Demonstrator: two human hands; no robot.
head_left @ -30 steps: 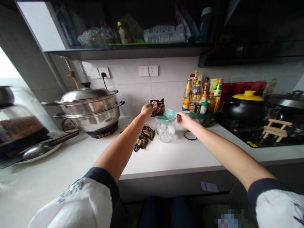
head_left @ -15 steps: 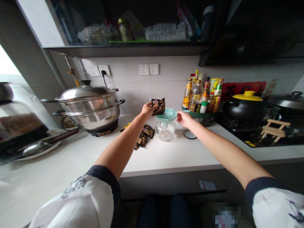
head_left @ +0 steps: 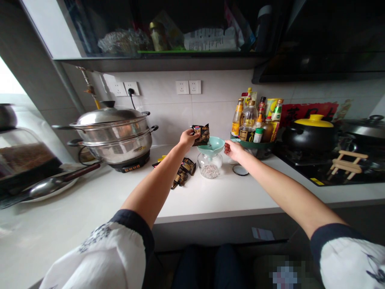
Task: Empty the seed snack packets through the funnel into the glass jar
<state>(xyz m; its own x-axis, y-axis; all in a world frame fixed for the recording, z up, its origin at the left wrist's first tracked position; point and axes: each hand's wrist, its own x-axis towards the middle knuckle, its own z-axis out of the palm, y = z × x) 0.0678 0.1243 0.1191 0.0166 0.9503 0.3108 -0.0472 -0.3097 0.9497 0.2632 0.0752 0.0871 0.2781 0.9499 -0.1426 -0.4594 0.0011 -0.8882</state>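
Note:
My left hand [head_left: 187, 139] is closed on a small dark packet [head_left: 201, 134], held tilted over a teal funnel [head_left: 211, 146]. The funnel sits in the mouth of a clear glass jar [head_left: 209, 165] with pale grains at its bottom. My right hand [head_left: 233, 151] grips the funnel's right rim. Several more dark packets [head_left: 183, 174] lie on the white counter [head_left: 210, 196] just left of the jar. A round lid [head_left: 240, 170] lies flat to the jar's right.
A steel steamer pot [head_left: 112, 134] on a hotplate stands at the left, with a ladle on a plate [head_left: 51, 188] nearer me. Sauce bottles in a green tub [head_left: 255, 124] and a black pot with yellow lid [head_left: 313, 134] are at the right.
The hands, packet and funnel stay in place. The heap of grains in the jar has grown a little.

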